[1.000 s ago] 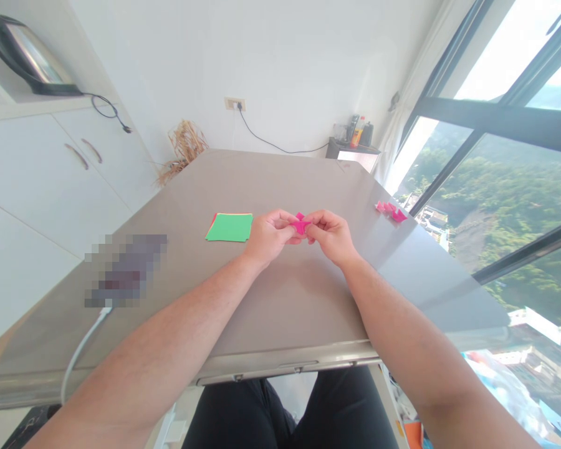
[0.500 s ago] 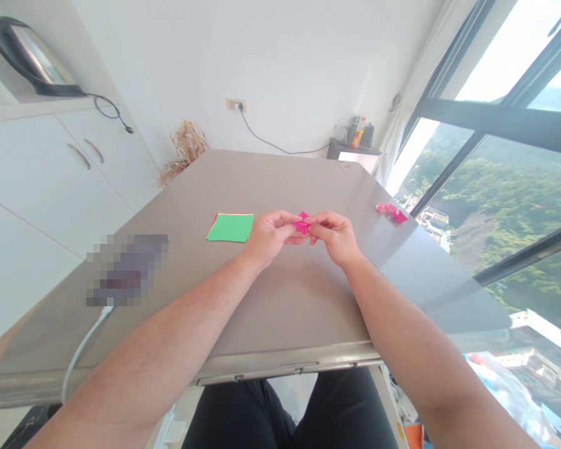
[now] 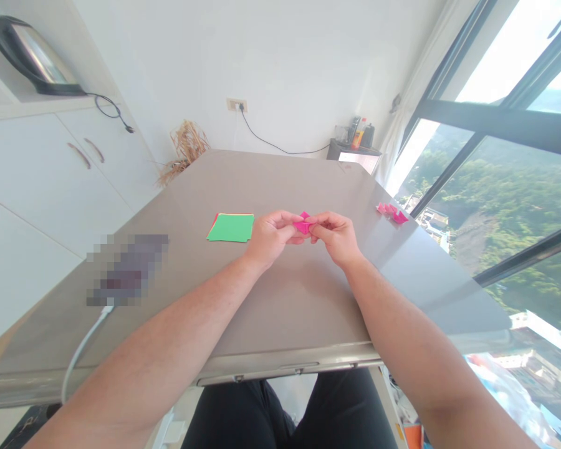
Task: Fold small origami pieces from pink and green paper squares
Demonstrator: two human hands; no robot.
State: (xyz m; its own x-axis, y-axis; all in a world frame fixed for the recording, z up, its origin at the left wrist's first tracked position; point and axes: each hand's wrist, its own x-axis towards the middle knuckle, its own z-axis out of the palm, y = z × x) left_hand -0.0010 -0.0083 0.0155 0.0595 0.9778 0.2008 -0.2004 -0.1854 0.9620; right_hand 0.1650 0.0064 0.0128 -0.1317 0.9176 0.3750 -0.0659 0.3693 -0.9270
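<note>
Pink folded paper (image 3: 302,227) sits between the person's two hands, over the middle of the grey-brown table (image 3: 280,312). From where I stand, the left hand (image 3: 271,237) has thumb and forefinger pinched on one side of it, and the right hand (image 3: 335,236) pinches the other side the same way. Compared with a second ago, the paper's outline has changed: its lower part, broader between the thumbs then, now narrows to a point. Both hands have barely moved. Just beside the left hand, the green-topped paper stack (image 3: 230,228) lies as it did, as do the small pink folded pieces (image 3: 393,214) near the table's right edge.
</note>
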